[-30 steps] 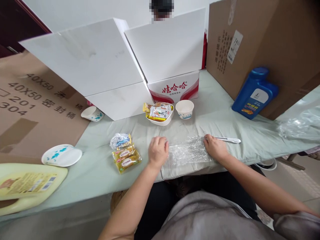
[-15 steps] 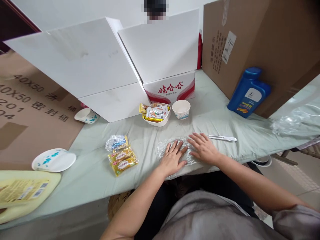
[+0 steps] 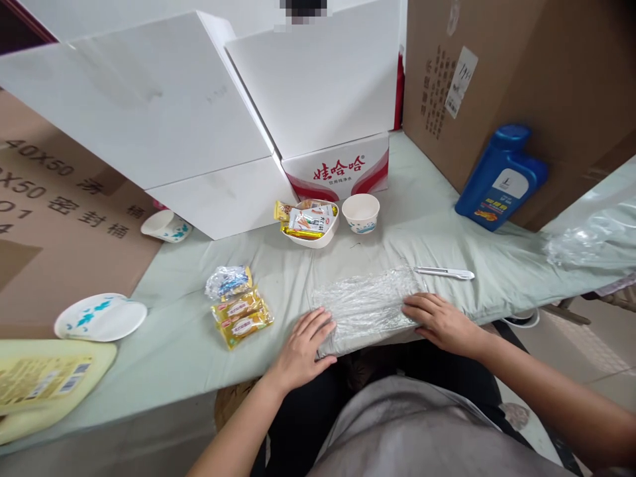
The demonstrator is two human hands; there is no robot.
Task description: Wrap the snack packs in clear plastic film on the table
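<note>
A crinkled sheet of clear plastic wrap (image 3: 365, 305) lies flat on the pale green cloth at the table's near edge. My left hand (image 3: 301, 348) rests open at the sheet's near left corner, fingers stretched flat on the cloth. My right hand (image 3: 437, 319) lies open at the sheet's near right corner, fingers flat and pointing left. A white utility knife (image 3: 444, 272) lies just beyond the right hand. Several yellow snack packets (image 3: 239, 311) sit left of the left hand.
A white bowl of snack packets (image 3: 312, 228) and an empty paper bowl (image 3: 360, 213) stand before an open white carton (image 3: 338, 173). A blue jug (image 3: 501, 179), brown cardboard boxes (image 3: 521, 73), a paper plate (image 3: 99, 317), a tipped paper cup (image 3: 166, 226) and a yellow bottle (image 3: 44, 381) surround them.
Both hands slid from the middle of the plastic wrap outward and toward me, to its near corners. The sheet now lies spread wider and flatter.
</note>
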